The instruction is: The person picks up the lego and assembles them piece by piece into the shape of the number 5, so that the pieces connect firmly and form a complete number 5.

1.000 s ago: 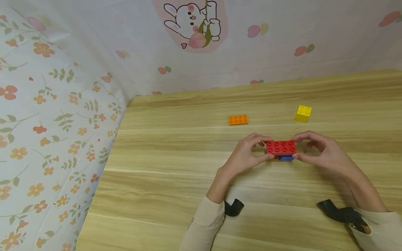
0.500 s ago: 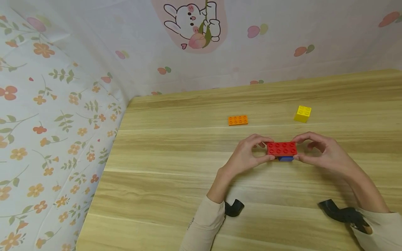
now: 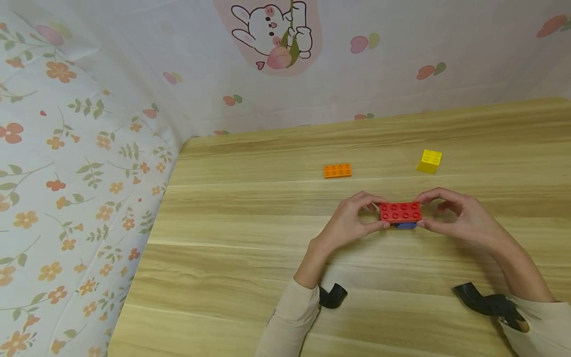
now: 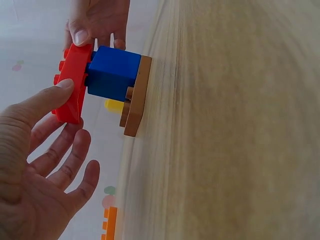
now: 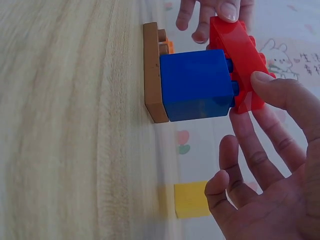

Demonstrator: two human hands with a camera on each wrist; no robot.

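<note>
A red eight-stud brick plate point(image 3: 400, 212) is pinched at its left end by my left hand point(image 3: 350, 218) and at its right end by my right hand point(image 3: 457, 213). Below it stands a blue brick point(image 5: 195, 85), mounted on one half of a flat brown plate point(image 4: 137, 97) lying on the table. In the right wrist view the red plate sits at the tops of the blue studs, whose sides still show. Its far end overhangs the bare brown studs. Thumbs press the near side of the red plate, fingers the far side.
A flat orange plate point(image 3: 337, 171) lies behind and left of the hands on the wooden table point(image 3: 232, 238). Behind the right hand stands a yellow four-stud brick point(image 3: 429, 161). A patterned cloth point(image 3: 187, 64) hangs along the back and left of the table.
Both hands have shifted the red plate slightly toward the person and right, covering more of the blue brick in the head view. Over the last half second it barely moves.
</note>
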